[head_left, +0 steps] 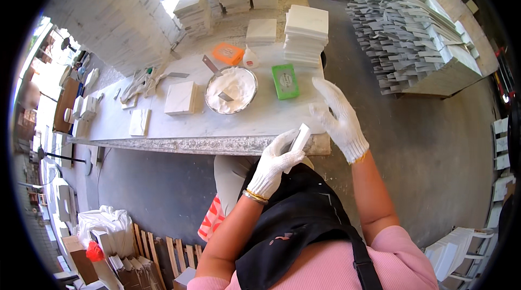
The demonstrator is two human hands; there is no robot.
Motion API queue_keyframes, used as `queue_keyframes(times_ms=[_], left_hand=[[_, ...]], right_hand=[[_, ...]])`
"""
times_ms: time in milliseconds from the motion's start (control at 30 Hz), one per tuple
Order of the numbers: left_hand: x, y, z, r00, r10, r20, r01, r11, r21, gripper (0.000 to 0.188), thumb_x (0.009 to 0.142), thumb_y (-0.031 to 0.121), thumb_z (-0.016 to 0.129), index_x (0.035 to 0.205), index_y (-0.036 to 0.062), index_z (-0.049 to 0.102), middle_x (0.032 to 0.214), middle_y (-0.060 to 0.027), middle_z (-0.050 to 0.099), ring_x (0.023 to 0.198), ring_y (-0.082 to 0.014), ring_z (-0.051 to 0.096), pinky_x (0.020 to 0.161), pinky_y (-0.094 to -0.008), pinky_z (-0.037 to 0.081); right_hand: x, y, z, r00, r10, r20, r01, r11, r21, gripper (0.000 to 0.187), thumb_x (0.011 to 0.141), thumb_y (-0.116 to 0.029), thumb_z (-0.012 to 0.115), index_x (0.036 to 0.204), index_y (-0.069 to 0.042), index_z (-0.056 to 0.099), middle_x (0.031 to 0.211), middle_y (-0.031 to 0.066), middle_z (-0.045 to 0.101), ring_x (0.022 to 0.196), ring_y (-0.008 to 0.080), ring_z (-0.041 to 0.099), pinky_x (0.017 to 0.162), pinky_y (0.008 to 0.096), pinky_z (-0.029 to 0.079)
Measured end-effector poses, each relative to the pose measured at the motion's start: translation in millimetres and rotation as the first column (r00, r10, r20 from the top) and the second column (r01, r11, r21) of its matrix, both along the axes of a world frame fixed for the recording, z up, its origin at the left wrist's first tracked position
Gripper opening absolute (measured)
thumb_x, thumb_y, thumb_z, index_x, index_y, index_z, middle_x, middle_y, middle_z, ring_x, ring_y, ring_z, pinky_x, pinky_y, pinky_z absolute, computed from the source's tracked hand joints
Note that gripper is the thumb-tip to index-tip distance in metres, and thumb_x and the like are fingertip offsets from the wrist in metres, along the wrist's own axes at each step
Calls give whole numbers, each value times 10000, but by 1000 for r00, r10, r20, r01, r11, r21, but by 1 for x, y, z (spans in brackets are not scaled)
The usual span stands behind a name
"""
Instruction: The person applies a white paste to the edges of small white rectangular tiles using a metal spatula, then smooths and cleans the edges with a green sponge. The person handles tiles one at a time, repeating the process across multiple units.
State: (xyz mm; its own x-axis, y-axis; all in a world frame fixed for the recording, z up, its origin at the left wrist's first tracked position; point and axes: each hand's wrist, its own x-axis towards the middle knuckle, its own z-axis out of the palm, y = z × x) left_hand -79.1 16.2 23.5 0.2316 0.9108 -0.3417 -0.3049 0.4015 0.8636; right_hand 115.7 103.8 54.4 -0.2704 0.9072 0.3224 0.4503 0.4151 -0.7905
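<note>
A white stone tile (302,137), seen nearly edge-on, stands tilted in my left hand (274,168), closed round it just past the table's front edge. My right hand (341,121), also in a white knit glove, is raised at the table's right corner; its thumb and fingers are spread and nothing is in them. Closest to it on the table lies a green box (285,81). Left of that box, a round metal bowl holds white paste (239,84), with a flat metal blade (210,65) leaning at its rim and another blade (225,96) in the paste.
An orange box (228,54) and a small white bottle (250,58) stand behind the bowl. White tiles (180,98) lie to its left, near a crumpled glove (140,84). Tile stacks (306,24) rise at the back; a large pile of strips (399,40) stands right.
</note>
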Motion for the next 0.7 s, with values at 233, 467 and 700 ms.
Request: queue_keyframes(times_ms=[233, 467, 700], left_hand=[[3, -25, -20, 981, -44, 187, 45, 999, 0, 670, 810, 271, 754, 1386, -5, 551, 1238, -53, 633, 1018, -121, 558, 861, -243, 423], [1, -44, -3, 930, -164, 328, 174, 985, -2, 757, 819, 415, 735, 1412, -4, 521, 1358, -90, 581, 1180, -176, 563, 999, -337, 449], [3, -51, -14, 916, -233, 327, 233, 972, 38, 871, 825, 514, 708, 1478, 2, 442, 1375, -107, 571, 1223, -203, 553, 1015, -369, 450]], right_hand=[[-13, -54, 5, 969, -49, 241, -2, 978, 207, 538, 874, -334, 733, 1331, -72, 621, 1354, 210, 576, 1200, 385, 574, 1028, 432, 464], [23, -58, 8, 972, -213, -100, 201, 973, -115, 433, 911, -216, 710, 1287, -15, 636, 1246, 146, 650, 1162, 239, 599, 1008, 359, 465], [25, -99, 3, 962, 149, -229, -215, 929, -302, 543, 839, -243, 808, 1309, -29, 639, 1335, 100, 603, 1202, 176, 568, 1036, 333, 448]])
